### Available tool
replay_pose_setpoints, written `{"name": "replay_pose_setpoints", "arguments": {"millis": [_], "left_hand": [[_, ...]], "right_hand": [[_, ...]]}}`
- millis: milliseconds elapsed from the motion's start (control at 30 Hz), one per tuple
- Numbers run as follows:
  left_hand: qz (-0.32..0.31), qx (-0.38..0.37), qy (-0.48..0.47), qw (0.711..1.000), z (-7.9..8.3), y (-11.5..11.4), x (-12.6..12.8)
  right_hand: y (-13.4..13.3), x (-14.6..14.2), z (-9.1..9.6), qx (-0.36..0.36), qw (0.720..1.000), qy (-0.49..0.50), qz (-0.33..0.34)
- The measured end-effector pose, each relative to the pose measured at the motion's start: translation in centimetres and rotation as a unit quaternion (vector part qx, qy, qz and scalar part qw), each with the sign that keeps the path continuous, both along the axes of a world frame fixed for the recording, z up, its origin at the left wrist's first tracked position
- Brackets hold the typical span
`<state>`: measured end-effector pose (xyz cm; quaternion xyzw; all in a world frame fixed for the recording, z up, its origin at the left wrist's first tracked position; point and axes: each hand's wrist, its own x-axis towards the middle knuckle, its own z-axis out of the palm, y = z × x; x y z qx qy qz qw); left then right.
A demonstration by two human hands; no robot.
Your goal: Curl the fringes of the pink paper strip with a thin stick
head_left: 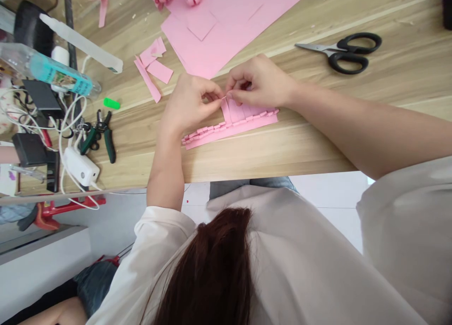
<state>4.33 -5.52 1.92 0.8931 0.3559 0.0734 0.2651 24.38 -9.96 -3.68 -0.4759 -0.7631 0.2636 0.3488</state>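
Left grip [189, 104] and right grip [259, 83] are both closed, thumbs and forefingers pinching the raised end of a pleated pink paper strip [231, 122] from either side. Fingertips are nearly meeting around a thin pale tip [224, 98], too small to identify.

Strip is lying flat just below both grips, toward the near edge of the light wood-grain counter [310, 148], its lower border crimped into small folds.

Risks: excess pinch force could crease or tear the thin paper. Uneven pull between grips could skew the pleats or spring the folds open.

Outward: loose pink paper offcuts [152, 66] and a large pink paper sheet [208, 38] are lying left of and beyond the grips. Black-handled steel scissors [348, 52] are resting toward the far right. Green-handled pliers [100, 137] and a white power adapter [81, 165] are sitting near the left edge, well clear of the strip.
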Motion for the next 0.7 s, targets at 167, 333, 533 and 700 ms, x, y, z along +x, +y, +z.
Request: {"name": "replay_pose_setpoints", "arguments": {"millis": [167, 333, 533, 700], "left_hand": [[0.019, -0.012, -0.01, 1.0, -0.32, 0.14, -0.04], [0.024, -0.013, -0.003, 1.0, -0.13, 0.26, -0.07], [0.026, 0.006, -0.002, 1.0, -0.21, 0.06, 0.02], [0.031, 0.007, -0.009, 0.999, -0.47, -0.12, 0.09]], "right_hand": [[-0.03, -0.02, 0.1, 0.002, 1.0, -0.006, -0.001], [-0.03, -0.02, 0.06, -0.009, 1.0, 0.009, 0.0], [-0.02, 0.08, 0.04, -0.021, 1.0, 0.019, 0.005], [-0.01, 0.01, 0.14, -0.02, 1.0, 0.02, 0.012]]}}
